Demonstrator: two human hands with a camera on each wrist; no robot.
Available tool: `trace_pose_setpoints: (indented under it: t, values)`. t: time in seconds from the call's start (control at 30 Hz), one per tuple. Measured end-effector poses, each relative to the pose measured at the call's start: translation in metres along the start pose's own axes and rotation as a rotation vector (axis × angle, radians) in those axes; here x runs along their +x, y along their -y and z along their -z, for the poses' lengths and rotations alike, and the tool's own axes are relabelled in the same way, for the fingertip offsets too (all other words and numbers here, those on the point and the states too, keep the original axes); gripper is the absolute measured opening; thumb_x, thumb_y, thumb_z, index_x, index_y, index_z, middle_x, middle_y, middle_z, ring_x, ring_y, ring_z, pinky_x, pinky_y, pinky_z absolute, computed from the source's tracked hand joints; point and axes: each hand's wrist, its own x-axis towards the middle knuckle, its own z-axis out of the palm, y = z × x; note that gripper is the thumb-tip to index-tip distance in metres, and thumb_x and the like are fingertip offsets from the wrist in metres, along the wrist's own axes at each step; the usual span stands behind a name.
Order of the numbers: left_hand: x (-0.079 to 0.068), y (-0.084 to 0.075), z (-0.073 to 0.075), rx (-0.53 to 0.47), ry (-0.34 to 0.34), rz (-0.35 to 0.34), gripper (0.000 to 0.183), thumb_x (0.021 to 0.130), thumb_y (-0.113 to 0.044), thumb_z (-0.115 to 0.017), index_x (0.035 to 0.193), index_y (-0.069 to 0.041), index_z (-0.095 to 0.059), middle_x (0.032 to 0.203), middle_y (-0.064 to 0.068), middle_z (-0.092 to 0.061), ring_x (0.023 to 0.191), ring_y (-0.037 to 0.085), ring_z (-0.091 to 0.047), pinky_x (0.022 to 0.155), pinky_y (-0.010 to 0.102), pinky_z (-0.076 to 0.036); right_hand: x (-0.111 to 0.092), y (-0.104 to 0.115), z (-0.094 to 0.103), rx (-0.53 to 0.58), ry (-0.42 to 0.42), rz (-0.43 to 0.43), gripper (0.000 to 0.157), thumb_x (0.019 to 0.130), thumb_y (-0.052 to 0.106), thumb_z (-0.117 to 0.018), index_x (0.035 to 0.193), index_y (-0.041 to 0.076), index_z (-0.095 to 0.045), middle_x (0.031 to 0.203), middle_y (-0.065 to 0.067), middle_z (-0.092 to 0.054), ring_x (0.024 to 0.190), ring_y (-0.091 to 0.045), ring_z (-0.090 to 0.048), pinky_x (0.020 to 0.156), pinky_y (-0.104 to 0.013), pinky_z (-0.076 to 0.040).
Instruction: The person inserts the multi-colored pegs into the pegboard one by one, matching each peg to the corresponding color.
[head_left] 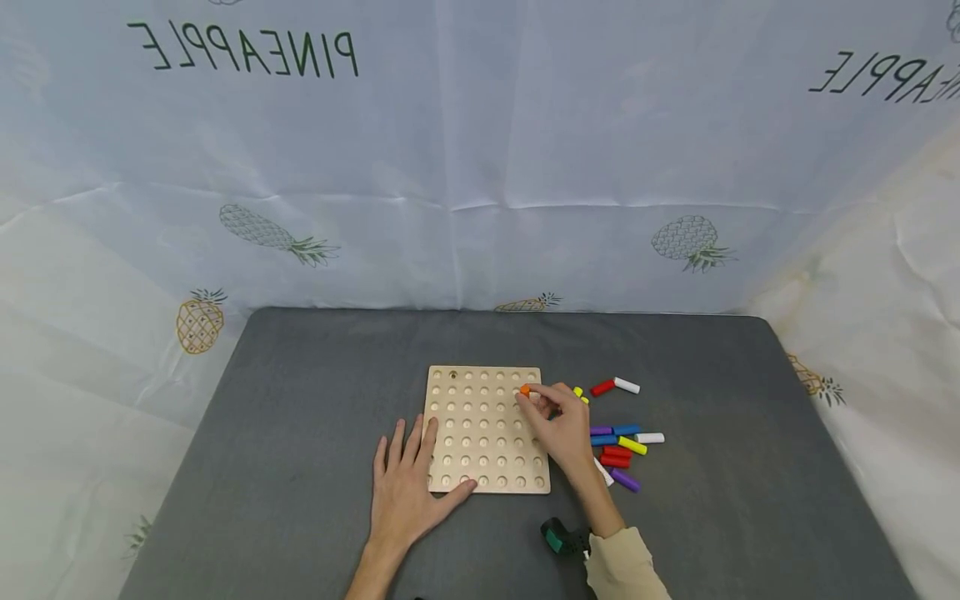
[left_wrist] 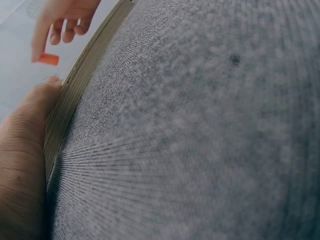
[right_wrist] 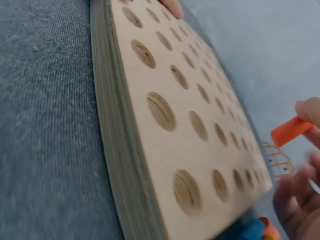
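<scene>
A square wooden board (head_left: 491, 433) with rows of round holes lies on the grey table. My left hand (head_left: 408, 483) rests along its left and front edges, fingers spread, the thumb over the front rim. Over the board's upper right part, my right hand (head_left: 558, 421) pinches an orange peg (right_wrist: 291, 131) between thumb and fingertips. In the right wrist view the peg is held tilted above the holes. The left wrist view shows the orange peg (left_wrist: 49, 59) beyond the left thumb (left_wrist: 35, 105) and the board's edge.
Loose pegs lie right of the board: red pegs (head_left: 616, 457), blue pegs (head_left: 627, 430), a purple peg (head_left: 625, 480), a yellow peg (head_left: 633, 446) and a white peg (head_left: 627, 386) among them. A black and green device (head_left: 561, 537) is by the right wrist. A pineapple-print curtain (head_left: 480, 167) hangs behind.
</scene>
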Motion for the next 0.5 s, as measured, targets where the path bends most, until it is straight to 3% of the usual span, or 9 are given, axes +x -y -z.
trace_pose_setpoints:
  t: [0.17, 0.33, 0.5]
  values:
    - [0.000, 0.001, 0.000, 0.008, 0.008, -0.001, 0.111, 0.071, -0.082, -0.068, 0.159, -0.019, -0.040, 0.159, 0.011, -0.048, 0.149, 0.042, -0.039, 0.122, 0.063, -0.026, 0.005, -0.002, -0.012, 0.101, -0.026, -0.093, 0.020, 0.085, 0.016, -0.084, 0.103, 0.008, -0.082, 0.057, -0.001, -0.033, 0.049, -0.002, -0.028, 0.047, -0.017, -0.023]
    - [0.001, 0.001, 0.000, 0.006, 0.002, -0.005, 0.111, 0.072, -0.081, -0.068, 0.159, -0.019, -0.039, 0.159, 0.011, -0.048, 0.149, 0.042, -0.040, 0.121, 0.063, -0.026, 0.011, 0.000, -0.022, 0.197, -0.014, -0.162, 0.026, 0.088, 0.014, -0.081, 0.111, 0.003, -0.079, 0.051, 0.004, -0.024, 0.039, 0.007, -0.020, 0.041, -0.013, -0.019]
    - [0.002, 0.001, 0.000, 0.011, -0.004, -0.010, 0.110, 0.072, -0.081, -0.068, 0.159, -0.020, -0.040, 0.159, 0.011, -0.049, 0.148, 0.042, -0.041, 0.121, 0.064, -0.027, 0.016, 0.001, -0.029, 0.229, 0.018, -0.179, 0.032, 0.092, 0.011, -0.076, 0.119, -0.004, -0.074, 0.048, 0.003, -0.022, 0.038, 0.010, -0.019, 0.039, -0.013, -0.018]
